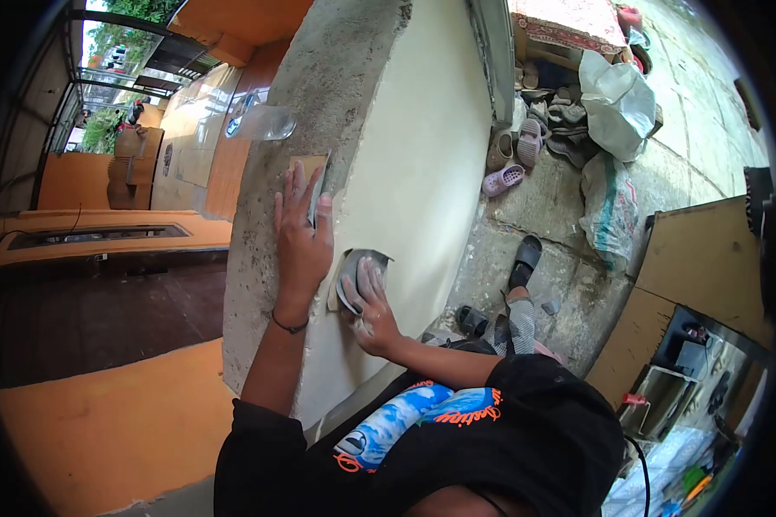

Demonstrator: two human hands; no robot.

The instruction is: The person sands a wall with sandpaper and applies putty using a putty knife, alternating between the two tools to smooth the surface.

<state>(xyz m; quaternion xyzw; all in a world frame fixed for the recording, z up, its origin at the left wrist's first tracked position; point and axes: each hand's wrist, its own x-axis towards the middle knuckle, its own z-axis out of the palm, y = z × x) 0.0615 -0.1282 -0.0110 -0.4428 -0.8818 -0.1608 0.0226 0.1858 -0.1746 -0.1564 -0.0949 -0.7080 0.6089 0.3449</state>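
My left hand [304, 233] lies with its fingers stretched out on the rough concrete ledge [319, 77]. Under those fingers is a small brown-and-grey sheet [317, 162] that looks like sandpaper. Lower down, my right hand [369, 302] grips a rounded grey sanding block [353, 269], with a sheet of sandpaper [386, 256] showing around its edges. The block is pressed against the smooth off-white plastered wall face [431, 129]. Pale dust coats the fingers of my right hand.
A clear plastic container [272, 123] lies on the ledge beyond my left hand. On the floor at right are several shoes [530, 142], a white sack [616, 103] and another sack [610, 207]. A brown board [694, 267] stands at the far right.
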